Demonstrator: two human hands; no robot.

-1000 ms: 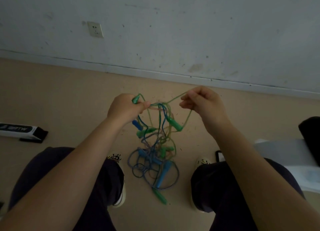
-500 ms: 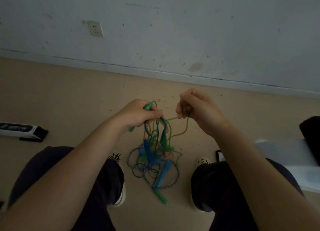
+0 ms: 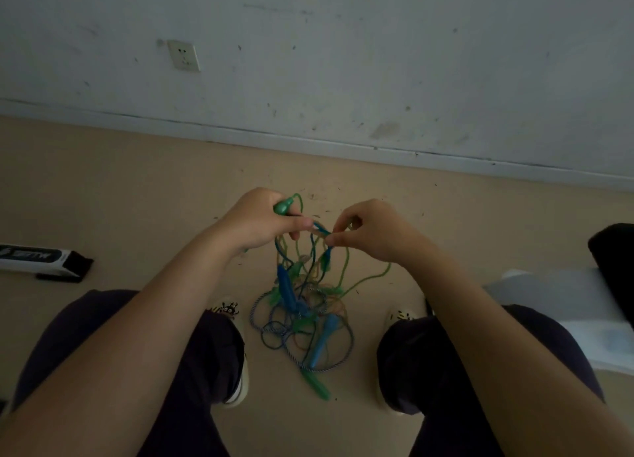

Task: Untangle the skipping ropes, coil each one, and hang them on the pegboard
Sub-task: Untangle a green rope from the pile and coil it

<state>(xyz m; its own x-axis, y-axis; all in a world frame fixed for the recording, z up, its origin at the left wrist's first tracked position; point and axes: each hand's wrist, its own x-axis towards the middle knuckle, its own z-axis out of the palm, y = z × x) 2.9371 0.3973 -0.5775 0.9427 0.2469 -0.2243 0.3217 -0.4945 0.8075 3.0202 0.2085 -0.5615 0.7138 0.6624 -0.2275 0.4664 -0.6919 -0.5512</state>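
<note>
Our left hand (image 3: 260, 221) grips a green handle (image 3: 283, 206); our right hand (image 3: 372, 231) pinches a blue cord (image 3: 323, 231) above the tangled ropes (image 3: 302, 312).

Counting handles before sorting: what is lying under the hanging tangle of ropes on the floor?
Under the tangle lie loose rope loops, a blue handle and a green handle on the floor. Any handles buried beneath the crossed strands cannot be counted.

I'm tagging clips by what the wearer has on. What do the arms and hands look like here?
Both forearms are bare to the frame's lower edge: no sleeves, gloves, watch or rings visible on the left hand or right hand. Below them show dark trousers and light shoes with a dark cartoon print on the toes.
</note>
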